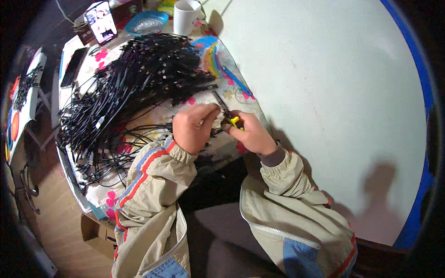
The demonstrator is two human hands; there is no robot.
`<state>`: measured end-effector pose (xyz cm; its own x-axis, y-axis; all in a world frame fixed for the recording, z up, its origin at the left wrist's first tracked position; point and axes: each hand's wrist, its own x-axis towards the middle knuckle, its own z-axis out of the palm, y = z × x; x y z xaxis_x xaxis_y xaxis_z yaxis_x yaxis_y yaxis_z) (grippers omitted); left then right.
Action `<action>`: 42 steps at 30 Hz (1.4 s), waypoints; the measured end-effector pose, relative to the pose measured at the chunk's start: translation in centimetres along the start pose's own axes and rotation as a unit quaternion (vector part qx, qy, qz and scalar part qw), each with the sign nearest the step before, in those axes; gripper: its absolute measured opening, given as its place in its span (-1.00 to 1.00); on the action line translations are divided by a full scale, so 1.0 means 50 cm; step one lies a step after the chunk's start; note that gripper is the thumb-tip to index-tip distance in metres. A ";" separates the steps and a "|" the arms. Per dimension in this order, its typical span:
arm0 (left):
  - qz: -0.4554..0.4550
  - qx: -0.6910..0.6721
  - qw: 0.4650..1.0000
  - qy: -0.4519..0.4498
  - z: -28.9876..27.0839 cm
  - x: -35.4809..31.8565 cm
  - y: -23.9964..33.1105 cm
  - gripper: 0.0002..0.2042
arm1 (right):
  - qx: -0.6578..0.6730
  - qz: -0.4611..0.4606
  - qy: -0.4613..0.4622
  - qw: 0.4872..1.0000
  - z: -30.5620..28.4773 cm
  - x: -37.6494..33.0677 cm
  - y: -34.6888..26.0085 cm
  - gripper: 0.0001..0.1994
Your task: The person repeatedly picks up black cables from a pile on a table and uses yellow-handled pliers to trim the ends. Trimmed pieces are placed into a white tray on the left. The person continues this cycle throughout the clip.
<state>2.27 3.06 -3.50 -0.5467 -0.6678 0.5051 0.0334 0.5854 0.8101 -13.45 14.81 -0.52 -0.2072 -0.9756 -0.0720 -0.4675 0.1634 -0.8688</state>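
Note:
In my right hand (252, 133) is a small yellow-and-black hand tool (235, 122), gripped between thumb and fingers; its exact kind is unclear. A dark, ribbed strip (220, 103) reaches up and away from it. My left hand (194, 126) is closed just left of the tool, fingertips bent toward it. A small pale bit shows between its fingers, but what they hold is mostly hidden. Thin black cables (150, 127) run up to the left hand's wrist side. Beyond both hands lies a large heap of black cables with small connectors (153, 69).
A flower-patterned cloth (215, 148) covers the table. At the back stand a lit phone (101, 23), a blue dish (146, 23) and a white mug (186, 17). A blue pen-like stick (237, 81) lies by the right edge. A cardboard box (98, 234) sits below left.

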 end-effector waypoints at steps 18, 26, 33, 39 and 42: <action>-0.011 0.213 0.973 -0.086 0.025 -0.017 -0.064 -0.91 | -0.557 -0.471 0.004 0.684 0.048 0.616 -0.299 -0.33; -0.074 0.230 0.959 -0.148 0.025 -0.020 -0.038 -0.85 | -0.602 -0.547 -0.059 0.579 0.166 0.790 -0.267 -0.47; -0.059 0.235 0.960 -0.138 0.016 -0.021 -0.030 -0.87 | -0.651 -0.548 -0.008 0.525 0.159 0.858 -0.268 -0.47; -0.075 0.231 0.955 -0.167 0.013 -0.021 -0.028 -0.86 | -0.544 -0.514 0.200 0.632 0.032 0.750 -0.329 -0.40; -0.053 0.235 0.959 -0.151 0.013 -0.020 -0.032 -0.91 | -0.478 -0.413 0.197 0.750 -0.026 0.624 -0.296 -0.46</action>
<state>2.23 3.08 -5.51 -0.7455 -0.6136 0.2605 -0.3776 0.7107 0.5936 -14.13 -17.86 10.75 0.3412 -0.7139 0.6115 -0.9400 -0.2579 0.2234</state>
